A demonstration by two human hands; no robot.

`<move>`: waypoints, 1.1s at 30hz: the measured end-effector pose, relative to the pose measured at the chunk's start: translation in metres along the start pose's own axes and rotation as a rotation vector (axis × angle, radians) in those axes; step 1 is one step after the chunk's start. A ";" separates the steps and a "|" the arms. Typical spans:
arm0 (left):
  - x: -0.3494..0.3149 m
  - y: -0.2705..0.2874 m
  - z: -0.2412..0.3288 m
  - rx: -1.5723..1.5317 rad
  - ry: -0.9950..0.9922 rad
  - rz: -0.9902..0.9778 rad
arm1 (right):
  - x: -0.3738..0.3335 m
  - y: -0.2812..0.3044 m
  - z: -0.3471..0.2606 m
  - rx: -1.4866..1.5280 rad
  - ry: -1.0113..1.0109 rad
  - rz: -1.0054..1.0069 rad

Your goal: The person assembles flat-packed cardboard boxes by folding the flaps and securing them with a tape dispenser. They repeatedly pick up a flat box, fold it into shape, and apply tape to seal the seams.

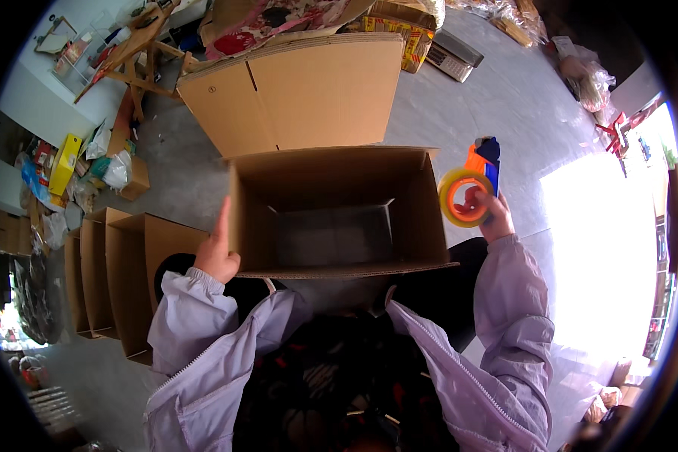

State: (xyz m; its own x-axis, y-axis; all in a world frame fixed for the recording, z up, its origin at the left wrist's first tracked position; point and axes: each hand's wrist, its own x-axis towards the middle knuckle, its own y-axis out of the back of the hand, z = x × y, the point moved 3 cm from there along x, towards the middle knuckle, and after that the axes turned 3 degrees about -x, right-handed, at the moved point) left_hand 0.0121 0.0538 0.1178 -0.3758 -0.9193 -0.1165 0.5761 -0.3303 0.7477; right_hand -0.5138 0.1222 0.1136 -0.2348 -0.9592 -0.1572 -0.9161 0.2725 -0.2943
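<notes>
As right hand [497, 218] grips tape [445, 199], yellow box [416, 50], seemingly lettered

A smooth grey floor [422, 113] is seen, washed by bright light on the right. At near left, open cartons [125, 294] are stood in a row. Folded cardboard [324, 90] is set at far centre, and a grey device [450, 63] is laid to its right. Whether the middle box [331, 173] is borne by the floor cannot be told.
</notes>
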 end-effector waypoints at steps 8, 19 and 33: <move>0.040 -0.060 -0.007 0.555 -0.002 -0.710 | 0.019 -0.080 0.040 -0.891 0.076 -0.365; 0.034 -0.042 -0.001 -0.021 0.081 -1.067 | 0.039 -0.098 0.062 -1.012 0.036 -0.488; 0.029 -0.075 -0.073 -0.353 0.300 0.211 | 0.115 -0.183 0.047 -0.200 -0.264 -0.339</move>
State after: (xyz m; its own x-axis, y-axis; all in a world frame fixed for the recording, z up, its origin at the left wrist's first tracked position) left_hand 0.0110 0.0364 0.0106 -0.0299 -0.9776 -0.2082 0.8469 -0.1355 0.5142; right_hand -0.3575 -0.0345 0.1052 0.1549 -0.9329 -0.3252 -0.9775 -0.0970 -0.1875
